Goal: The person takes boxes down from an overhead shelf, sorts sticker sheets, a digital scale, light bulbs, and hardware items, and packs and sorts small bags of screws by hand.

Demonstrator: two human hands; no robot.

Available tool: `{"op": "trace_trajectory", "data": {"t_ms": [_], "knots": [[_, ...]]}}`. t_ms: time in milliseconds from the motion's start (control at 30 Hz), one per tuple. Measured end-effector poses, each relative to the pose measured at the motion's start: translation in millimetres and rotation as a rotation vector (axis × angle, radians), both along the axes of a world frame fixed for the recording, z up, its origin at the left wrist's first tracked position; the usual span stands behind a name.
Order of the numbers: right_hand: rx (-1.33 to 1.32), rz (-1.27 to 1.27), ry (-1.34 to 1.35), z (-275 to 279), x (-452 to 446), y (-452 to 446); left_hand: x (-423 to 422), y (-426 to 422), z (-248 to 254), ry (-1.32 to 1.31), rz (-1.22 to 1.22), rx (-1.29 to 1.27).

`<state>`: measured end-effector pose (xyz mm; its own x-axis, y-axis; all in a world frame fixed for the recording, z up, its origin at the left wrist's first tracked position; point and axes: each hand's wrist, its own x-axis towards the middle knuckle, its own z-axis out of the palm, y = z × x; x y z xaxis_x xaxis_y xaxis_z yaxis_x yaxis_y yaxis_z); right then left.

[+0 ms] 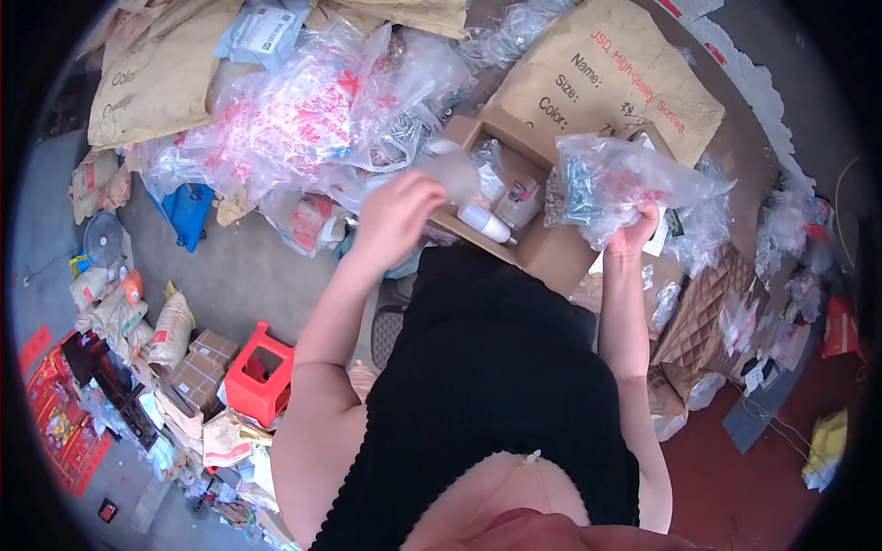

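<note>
My left hand is closed at the near left edge of an open cardboard box. A small translucent bag, blurred, is at its fingertips. To the right of the box, my right hand grips a clear plastic bag with silvery screws bunched in its left end. Inside the box lie a white bottle and small clear packets.
A heap of clear bags with red print lies at the upper left. Behind the box is a large brown paper sack. A red stool and a blue plastic bin stand on the left.
</note>
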<state>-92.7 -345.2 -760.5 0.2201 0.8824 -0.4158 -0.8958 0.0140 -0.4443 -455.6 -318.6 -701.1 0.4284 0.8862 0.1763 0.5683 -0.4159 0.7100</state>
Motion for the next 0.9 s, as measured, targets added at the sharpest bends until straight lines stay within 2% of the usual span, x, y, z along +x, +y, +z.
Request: {"op": "trace_trajectory", "data": {"t_ms": [67, 133, 267, 400, 467, 533, 600, 700, 733, 800, 900], "knots": [[0.090, 0.058, 0.107, -12.0, 9.8, 0.0, 17.3, -6.4, -13.4, 0.004, -0.072, -0.026], [0.080, 0.057, 0.073, -1.8, 2.7, 2.9, 31.2, -8.5, -30.9, 0.285, -0.272, 0.100], [0.058, 0.064, 0.023, 8.7, -4.2, 5.0, 44.5, -4.2, -47.6, 0.566, -0.302, 0.104], [0.077, 0.063, 0.046, -3.8, 2.4, 2.7, 60.4, -5.6, -51.7, 0.410, -0.284, 0.277], [0.214, 0.107, 0.139, -24.6, 12.7, 0.9, 72.6, -8.2, -71.2, 0.348, -0.502, -0.008], [0.200, 0.101, 0.142, -28.5, 17.4, 3.3, 89.2, -7.6, -82.7, 0.335, -0.522, 0.085], [0.182, 0.094, 0.148, -26.0, 15.6, 1.7, 106.0, -6.7, -82.9, 0.484, -0.411, 0.023], [0.191, 0.094, 0.125, -21.9, 15.6, 3.8, 122.2, 5.5, -91.0, 0.542, -0.338, -0.058], [0.206, 0.103, 0.143, -21.8, 17.5, 3.2, 123.3, 8.9, -92.6, 0.542, -0.340, -0.053], [0.217, 0.104, 0.164, -21.9, 18.2, 0.4, 123.4, 14.6, -83.6, 0.517, -0.291, -0.231], [0.189, 0.074, 0.219, -22.1, 13.9, 0.3, 131.2, 19.3, -81.6, 0.511, -0.266, -0.263]]}}
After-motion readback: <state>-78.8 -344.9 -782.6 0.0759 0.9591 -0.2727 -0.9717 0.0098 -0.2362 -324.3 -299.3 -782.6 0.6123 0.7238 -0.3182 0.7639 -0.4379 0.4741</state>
